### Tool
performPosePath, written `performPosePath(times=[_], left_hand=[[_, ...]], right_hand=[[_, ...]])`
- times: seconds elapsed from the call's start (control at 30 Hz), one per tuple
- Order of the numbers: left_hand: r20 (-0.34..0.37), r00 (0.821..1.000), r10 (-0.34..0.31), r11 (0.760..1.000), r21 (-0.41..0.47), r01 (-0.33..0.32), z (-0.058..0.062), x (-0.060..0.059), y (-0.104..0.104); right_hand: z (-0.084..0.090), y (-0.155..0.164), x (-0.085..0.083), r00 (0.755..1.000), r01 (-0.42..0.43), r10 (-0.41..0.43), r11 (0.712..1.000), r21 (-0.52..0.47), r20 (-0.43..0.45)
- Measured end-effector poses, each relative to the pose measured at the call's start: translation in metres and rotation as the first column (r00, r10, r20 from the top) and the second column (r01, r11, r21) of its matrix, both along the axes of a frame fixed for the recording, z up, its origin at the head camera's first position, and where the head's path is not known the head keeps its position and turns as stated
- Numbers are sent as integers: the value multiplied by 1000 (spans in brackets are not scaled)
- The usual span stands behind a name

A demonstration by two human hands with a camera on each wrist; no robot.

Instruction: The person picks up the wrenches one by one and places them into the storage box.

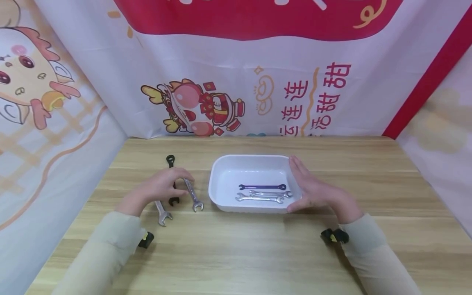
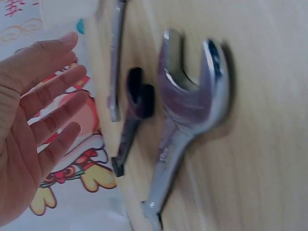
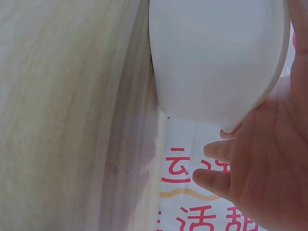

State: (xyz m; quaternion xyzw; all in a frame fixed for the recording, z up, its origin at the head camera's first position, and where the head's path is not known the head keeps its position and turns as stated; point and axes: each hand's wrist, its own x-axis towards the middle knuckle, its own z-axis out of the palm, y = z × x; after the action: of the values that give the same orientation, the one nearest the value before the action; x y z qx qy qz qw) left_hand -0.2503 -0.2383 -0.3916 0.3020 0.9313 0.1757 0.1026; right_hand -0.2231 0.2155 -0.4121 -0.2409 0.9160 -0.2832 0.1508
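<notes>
My left hand hovers over three wrenches at the left, its fingers loosely bent and holding nothing. One silver wrench lies just right of it. Under the hand, a black wrench is partly hidden. Nearest the front is another silver wrench, large in the left wrist view. My right hand touches the right end of a white plastic tray, thumb and fingers spread along its rim. Inside the tray lie a dark blue wrench and two silver wrenches, roughly side by side.
A wood-grain table carries the tray and wrenches. Printed cloth hangs behind the table and at both sides. Black straps with small devices sit at both sleeve cuffs.
</notes>
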Motion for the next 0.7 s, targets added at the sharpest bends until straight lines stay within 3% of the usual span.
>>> performPosePath(times=[0.27,0.53,0.7], left_hand=[[47,996,-77,995,-58,80,-18,-15,-3],[24,998,-62,997,-44,63,-24,-18,0],[52,997,-60,998,-18,61,-25,-17,5]], right_hand=[[-1,0,0,1000,2,-2,1000,-22,6],[-3,0,0,1000,-7,7,1000,-23,-6],[-5,0,0,1000,-4,4,1000,-31,1]])
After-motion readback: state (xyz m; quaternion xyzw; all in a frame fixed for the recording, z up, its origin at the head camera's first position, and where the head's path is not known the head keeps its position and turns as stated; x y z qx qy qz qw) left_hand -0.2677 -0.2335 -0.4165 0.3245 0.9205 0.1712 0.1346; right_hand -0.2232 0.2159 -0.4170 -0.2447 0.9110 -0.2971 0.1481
